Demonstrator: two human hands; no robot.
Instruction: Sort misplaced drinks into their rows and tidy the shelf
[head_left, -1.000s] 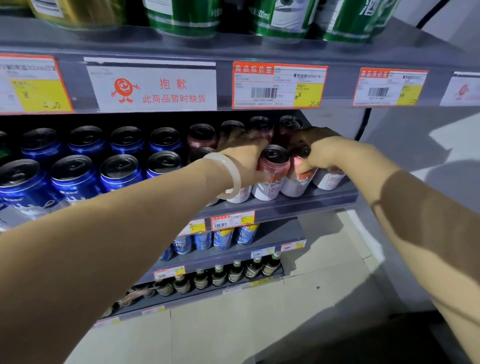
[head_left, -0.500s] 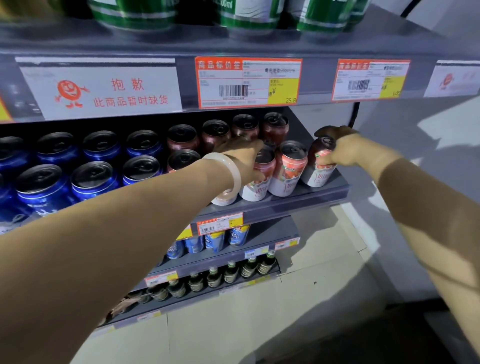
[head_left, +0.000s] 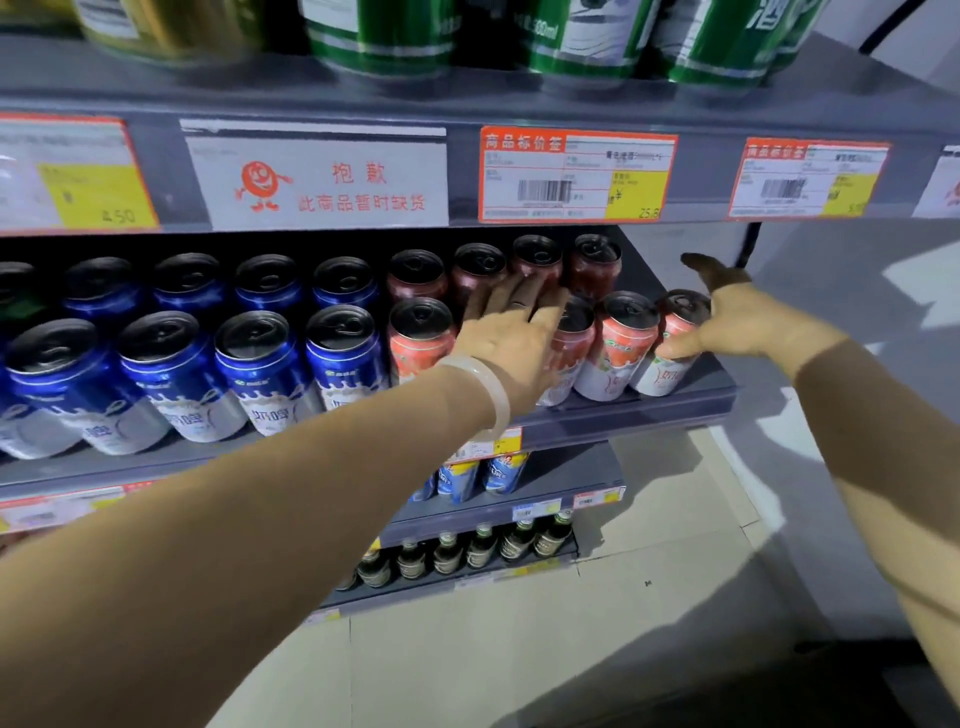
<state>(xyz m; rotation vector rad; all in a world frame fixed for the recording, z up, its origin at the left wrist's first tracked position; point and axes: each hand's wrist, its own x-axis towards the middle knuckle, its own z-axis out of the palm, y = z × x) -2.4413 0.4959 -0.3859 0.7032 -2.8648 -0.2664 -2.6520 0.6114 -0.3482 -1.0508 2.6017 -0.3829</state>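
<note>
Red-and-white drink cans fill the right part of the middle shelf (head_left: 623, 415) in two rows. My left hand (head_left: 511, 338), with a pale bangle on the wrist, lies with fingers spread over the front-row cans between one red can (head_left: 420, 338) and another red can (head_left: 626, 340); it hides the can beneath it. My right hand (head_left: 737, 322) is open against the right side of the end red can (head_left: 678, 317), thumb on its front, fingers pointing up. Blue-and-white cans (head_left: 343, 353) stand in rows to the left.
Green cans (head_left: 379, 31) stand on the shelf above, whose edge carries price tags (head_left: 576, 174) and an out-of-stock sign (head_left: 317, 176). Lower shelves hold small blue cans (head_left: 498, 473) and dark bottles (head_left: 483, 545). The shelf ends just right of my right hand; tiled floor (head_left: 519, 649) lies below.
My right hand has come off the top of the end can and opened beside it. My left hand's fingers have spread flat over the front cans. The view has swung left.
</note>
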